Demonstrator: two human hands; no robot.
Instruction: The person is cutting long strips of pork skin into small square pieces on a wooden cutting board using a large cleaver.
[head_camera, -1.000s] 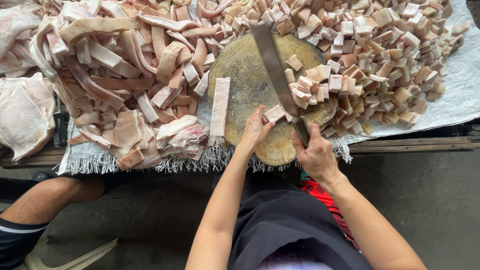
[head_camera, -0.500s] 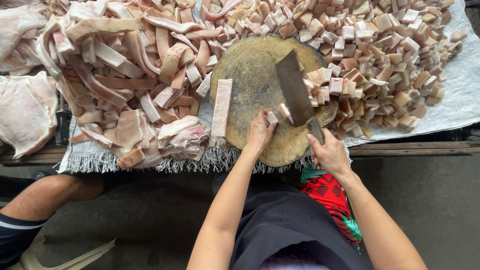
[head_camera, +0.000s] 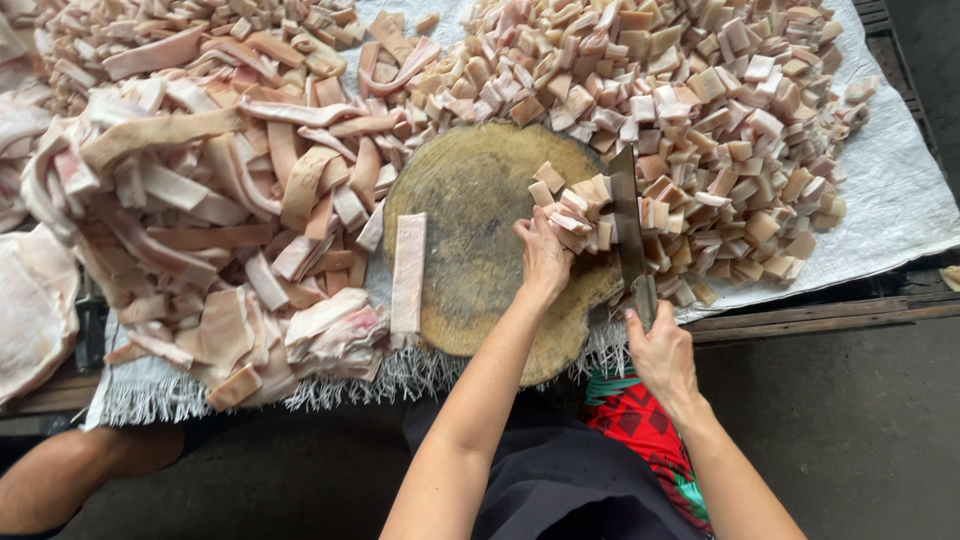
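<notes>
My right hand (head_camera: 660, 350) grips the handle of a cleaver (head_camera: 628, 215), whose blade stands on edge at the right side of a round wooden chopping block (head_camera: 470, 260). My left hand (head_camera: 543, 255) presses a small cluster of cut meat cubes (head_camera: 575, 205) against the blade's left face. A single long strip of pale meat (head_camera: 408, 272) lies on the block's left edge.
A big heap of cut cubes (head_camera: 720, 120) covers the white cloth (head_camera: 900, 190) to the right. Long meat strips (head_camera: 220, 200) pile up on the left. Another person's bare leg (head_camera: 70, 480) shows at lower left. Wooden table edge (head_camera: 820, 320) runs in front.
The cleaver has swung from lying across the block to standing on edge at its right side. My left hand has moved up and gathered the cut cubes against the blade.
</notes>
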